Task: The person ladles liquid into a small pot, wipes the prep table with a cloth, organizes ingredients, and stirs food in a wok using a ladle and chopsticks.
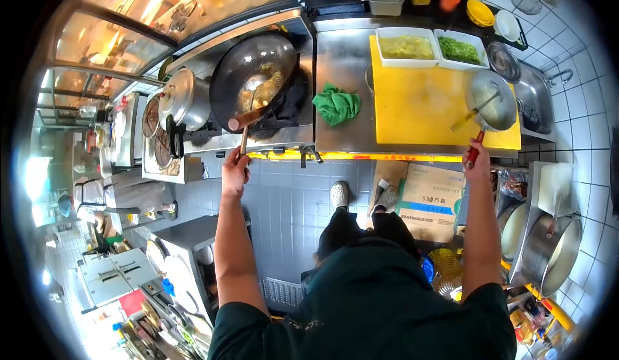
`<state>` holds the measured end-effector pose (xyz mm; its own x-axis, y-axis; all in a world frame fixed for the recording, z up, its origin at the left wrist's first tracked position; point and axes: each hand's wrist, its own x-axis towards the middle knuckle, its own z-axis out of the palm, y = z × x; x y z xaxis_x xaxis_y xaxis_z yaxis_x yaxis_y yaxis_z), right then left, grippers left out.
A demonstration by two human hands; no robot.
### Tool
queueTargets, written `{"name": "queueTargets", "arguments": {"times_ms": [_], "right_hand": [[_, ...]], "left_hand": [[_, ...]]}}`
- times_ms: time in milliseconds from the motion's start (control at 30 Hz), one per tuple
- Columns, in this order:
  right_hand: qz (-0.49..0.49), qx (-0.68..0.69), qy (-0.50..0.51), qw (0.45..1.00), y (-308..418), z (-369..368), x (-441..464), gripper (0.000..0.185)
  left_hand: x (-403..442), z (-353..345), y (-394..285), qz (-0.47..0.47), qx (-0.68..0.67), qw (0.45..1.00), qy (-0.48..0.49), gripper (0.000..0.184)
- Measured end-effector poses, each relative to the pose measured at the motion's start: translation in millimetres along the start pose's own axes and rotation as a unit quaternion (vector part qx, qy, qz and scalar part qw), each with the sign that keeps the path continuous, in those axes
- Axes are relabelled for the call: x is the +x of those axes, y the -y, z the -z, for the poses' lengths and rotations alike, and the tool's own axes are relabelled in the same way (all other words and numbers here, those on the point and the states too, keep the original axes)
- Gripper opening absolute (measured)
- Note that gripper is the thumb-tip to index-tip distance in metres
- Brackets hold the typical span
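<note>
My left hand (235, 173) is closed around the wooden end of a long-handled ladle (244, 139). The ladle's bowl rests inside a large dark wok (225, 79) on the stove, among brownish food. Beside that handle, the wok's own wooden handle (247, 119) points toward me. In my right hand (476, 162) is the red handle of a metal saucepan (507, 116), which is over the right end of a yellow cutting board (412, 115). A utensil with a yellowish handle (465, 120) leans in the saucepan. Pale contents in it are hard to make out.
A green cloth (337, 104) lies between stove and board. White tubs of yellowish food (406, 46) and chopped greens (459, 50) stand behind. A lidded pot (185, 95) is left of the wok, a sink (536, 102) at right. A cardboard box (431, 199) is near my feet.
</note>
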<state>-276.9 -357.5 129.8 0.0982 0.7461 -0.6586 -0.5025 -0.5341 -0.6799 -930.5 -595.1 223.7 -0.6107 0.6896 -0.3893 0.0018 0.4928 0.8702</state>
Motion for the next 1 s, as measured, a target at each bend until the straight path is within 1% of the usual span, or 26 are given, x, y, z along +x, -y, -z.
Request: {"name": "queueTargets", "arguments": {"times_ms": [67, 100, 200, 233, 333, 367, 400, 433, 467, 500, 533, 567, 600, 633, 667, 733, 767, 867, 1000], "right_hand": [[0.001, -0.017, -0.013, 1.000, 0.9, 11.2, 10.0, 0.020], [0.006, -0.039, -0.016, 0.999, -0.1, 17.0, 16.8, 0.017], [0.061, -0.060, 0.021, 0.996, 2.7, 17.0, 10.9, 0.014], [0.048, -0.070, 0.020, 0.996, 7.0, 16.0, 4.5, 0.012], [0.063, -0.079, -0.002, 0.995, 7.7, 7.9, -7.7, 0.014], [0.061, -0.071, 0.013, 0.996, 5.7, 11.3, -5.7, 0.012], [0.061, -0.087, -0.003, 0.994, 3.8, 7.1, -11.2, 0.012], [0.063, -0.103, -0.020, 0.993, 0.9, -0.7, -20.0, 0.012], [0.064, -0.118, -0.038, 0.990, 1.4, -4.9, -25.9, 0.011], [0.072, -0.121, -0.015, 0.990, -4.1, 3.6, -15.7, 0.011], [0.075, -0.122, -0.010, 0.990, -4.7, 4.4, -19.0, 0.011], [0.077, -0.124, -0.003, 0.989, -7.0, 1.4, -23.1, 0.012], [0.079, -0.125, 0.007, 0.989, -9.6, -3.1, -25.9, 0.013], [0.058, -0.105, 0.006, 0.993, -10.8, 1.0, -20.5, 0.011], [0.055, -0.083, 0.001, 0.995, -12.4, 1.4, -21.7, 0.010], [0.050, -0.037, -0.009, 0.998, -13.3, 0.2, -20.2, 0.011], [0.058, -0.046, 0.018, 0.997, -13.0, 4.4, -18.8, 0.015], [0.050, -0.059, 0.026, 0.997, -10.8, 12.6, -12.7, 0.017], [0.041, -0.023, 0.020, 0.999, -8.6, 11.1, -24.0, 0.023]], "left_hand": [[-11.4, 6.8, 2.4, 0.004, 0.025, 0.999, -0.022, 0.044], [-11.7, 12.5, 9.8, 0.006, 0.042, 0.999, -0.034, 0.043], [-6.6, 28.4, 26.7, 0.008, 0.072, 0.996, -0.052, 0.041], [-4.9, 30.2, 31.2, 0.009, 0.078, 0.995, -0.054, 0.040], [-7.4, 35.8, 30.6, -0.004, 0.042, 0.997, -0.061, 0.041], [-0.5, 44.4, 44.6, -0.017, 0.035, 0.997, -0.074, 0.044], [-3.2, 48.1, 48.7, -0.119, 0.170, 0.962, -0.179, 0.045], [-9.9, 50.2, 54.4, -0.219, 0.296, 0.888, -0.276, 0.046], [-14.0, 49.5, 59.7, -0.310, 0.408, 0.778, -0.363, 0.047], [-33.6, 34.3, 39.5, -0.293, 0.330, 0.834, -0.332, 0.043], [-48.2, 19.7, 29.1, -0.251, 0.235, 0.895, -0.284, 0.041], [-62.0, 6.9, 22.7, -0.202, 0.138, 0.941, -0.233, 0.039], [-72.5, -7.2, 21.6, -0.149, 0.039, 0.971, -0.182, 0.037], [-80.4, -23.8, 23.5, -0.131, -0.020, 0.979, -0.154, 0.033], [-82.4, -33.3, 30.9, -0.113, -0.074, 0.984, -0.114, 0.032], [-89.2, -44.5, 24.2, -0.088, -0.113, 0.983, -0.111, 0.031], [-89.7, -44.3, 20.6, -0.084, -0.111, 0.983, -0.117, 0.031], [-88.3, -36.7, -1.3, 0.024, -0.194, 0.976, -0.101, 0.032], [-86.0, -34.5, -30.4, 0.049, -0.231, 0.968, -0.089, 0.031]]}}
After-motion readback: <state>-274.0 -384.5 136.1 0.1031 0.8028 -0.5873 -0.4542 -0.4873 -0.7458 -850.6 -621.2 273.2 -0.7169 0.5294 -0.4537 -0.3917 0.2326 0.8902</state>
